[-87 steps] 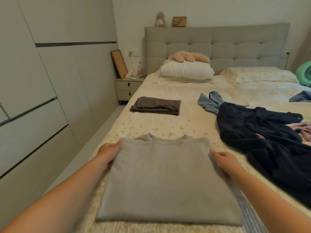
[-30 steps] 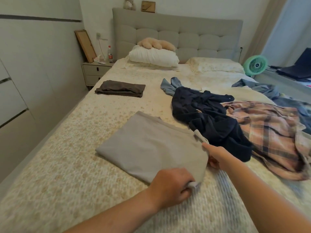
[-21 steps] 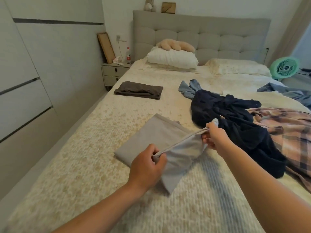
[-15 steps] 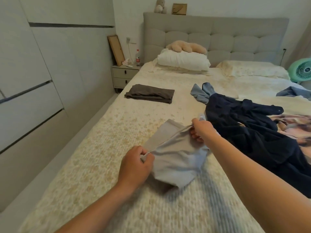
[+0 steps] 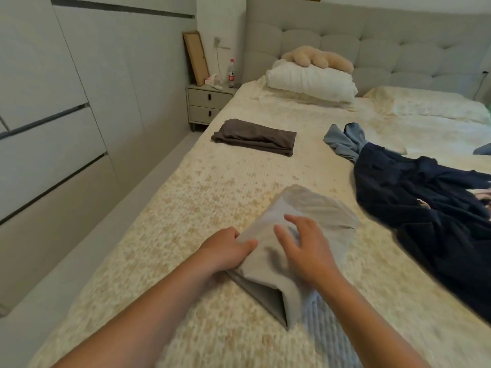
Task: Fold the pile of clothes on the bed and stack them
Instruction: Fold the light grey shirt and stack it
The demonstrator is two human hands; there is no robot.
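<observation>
A light grey shirt (image 5: pixel 321 211) lies folded double on the bed (image 5: pixel 202 197) in front of me. My left hand (image 5: pixel 225 248) pinches the shirt's left edge with curled fingers. My right hand (image 5: pixel 305 245) is above the top layer with fingers spread, holding nothing. A folded dark brown garment (image 5: pixel 255 136) lies farther up the bed on the left. A crumpled navy garment (image 5: pixel 425 203) and a blue-grey piece (image 5: pixel 345 142) lie unfolded on the right.
A white pillow (image 5: pixel 310 81) with a beige plush toy (image 5: pixel 316 58) sits by the headboard. A bedside table (image 5: pixel 207 102) with a bottle stands at the far left. Wardrobe doors (image 5: pixel 53 115) line the left side of a narrow floor strip.
Both hands carried the shirt's right edge over to the left, folding it in half. My right hand has let go and now hovers open over the fold.
</observation>
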